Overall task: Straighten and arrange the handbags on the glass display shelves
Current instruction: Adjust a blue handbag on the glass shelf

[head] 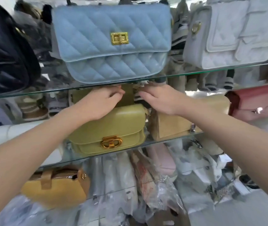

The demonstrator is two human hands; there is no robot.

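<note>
2 bare arms reach in over the green bag (112, 128) at the front of the middle glass shelf (170, 138). The left hand (104, 101) and right hand (159, 100) are palm-down, fingers curled toward the bag's upright strap (127, 97). I cannot tell whether either hand grips it.

Handbags (112, 43) on glass shelves (32, 93).

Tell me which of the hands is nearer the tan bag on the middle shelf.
Right. The right hand is just above the upper left corner of the tan bag; the left hand is farther left, over the top of the green bag.
</note>
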